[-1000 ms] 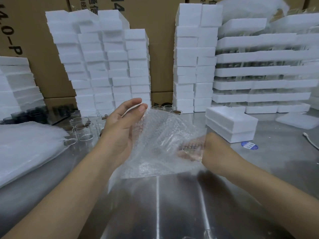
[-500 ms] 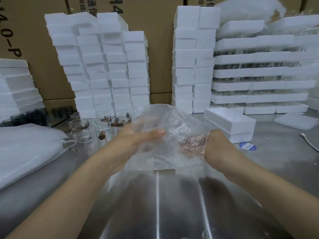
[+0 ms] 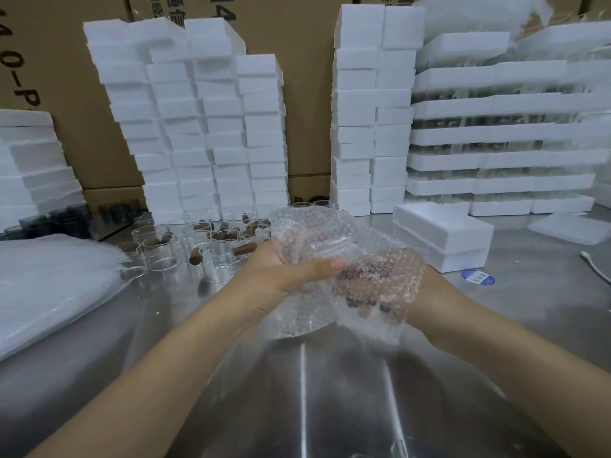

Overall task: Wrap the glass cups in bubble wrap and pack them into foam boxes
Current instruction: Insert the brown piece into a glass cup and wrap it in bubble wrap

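A sheet of clear bubble wrap [image 3: 334,233] is bunched around a glass cup [image 3: 330,247] above the steel table [image 3: 330,391]. My left hand [image 3: 284,269] grips the bundle from the left, thumb laid across its front. My right hand [image 3: 426,292] holds it from the right, the fingers mostly hidden behind the wrap. Several bare glass cups [image 3: 205,246] with brown handles stand on the table behind my left hand. A closed white foam box [image 3: 443,236] lies to the right of the bundle.
Tall stacks of white foam boxes [image 3: 198,127] line the back, with more foam stacks [image 3: 373,110] and foam trays [image 3: 496,133] on the right. A pile of bubble wrap sheets [image 3: 49,285] lies at the left. A white cable [image 3: 595,266] and blue sticker [image 3: 477,278] lie at right.
The flat sheet has been folded over and bunched around the cup. My left hand went from open behind the sheet to gripping the bundle, thumb across the front.
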Tool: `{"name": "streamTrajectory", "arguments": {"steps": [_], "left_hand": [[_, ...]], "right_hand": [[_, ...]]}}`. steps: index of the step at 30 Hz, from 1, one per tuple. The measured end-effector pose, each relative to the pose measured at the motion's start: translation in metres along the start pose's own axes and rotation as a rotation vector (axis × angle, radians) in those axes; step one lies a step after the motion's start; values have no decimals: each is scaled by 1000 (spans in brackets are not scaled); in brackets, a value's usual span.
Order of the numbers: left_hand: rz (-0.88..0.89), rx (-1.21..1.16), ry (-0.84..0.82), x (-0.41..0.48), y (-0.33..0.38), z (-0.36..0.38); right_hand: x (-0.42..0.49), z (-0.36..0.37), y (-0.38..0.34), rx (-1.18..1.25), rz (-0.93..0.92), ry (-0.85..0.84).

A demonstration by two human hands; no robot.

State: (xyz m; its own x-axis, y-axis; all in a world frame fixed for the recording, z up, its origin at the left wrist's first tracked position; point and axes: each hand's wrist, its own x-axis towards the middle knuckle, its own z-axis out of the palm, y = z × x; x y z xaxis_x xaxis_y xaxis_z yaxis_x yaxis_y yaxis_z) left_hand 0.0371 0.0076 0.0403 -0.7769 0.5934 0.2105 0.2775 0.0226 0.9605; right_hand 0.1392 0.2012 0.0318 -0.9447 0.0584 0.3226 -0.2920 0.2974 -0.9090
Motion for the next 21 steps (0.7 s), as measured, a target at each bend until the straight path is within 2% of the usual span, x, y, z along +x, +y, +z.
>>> {"name": "streamTrajectory", "arguments": {"steps": [7, 10, 14, 18, 21], "left_hand": [[-10, -24, -31, -1, -1, 4], [10, 21, -116, 0, 2, 2], [27, -120, 23, 4, 9, -11], [19, -120, 3, 7, 5, -18], [25, -122, 18, 6, 1, -13]], "right_hand": [[-2, 5, -4, 253, 142, -142], [-2, 6, -1, 278, 171, -85], [2, 4, 4, 253, 217, 29], [2, 4, 7, 194, 250, 34], [0, 3, 7, 268, 192, 24]]}}
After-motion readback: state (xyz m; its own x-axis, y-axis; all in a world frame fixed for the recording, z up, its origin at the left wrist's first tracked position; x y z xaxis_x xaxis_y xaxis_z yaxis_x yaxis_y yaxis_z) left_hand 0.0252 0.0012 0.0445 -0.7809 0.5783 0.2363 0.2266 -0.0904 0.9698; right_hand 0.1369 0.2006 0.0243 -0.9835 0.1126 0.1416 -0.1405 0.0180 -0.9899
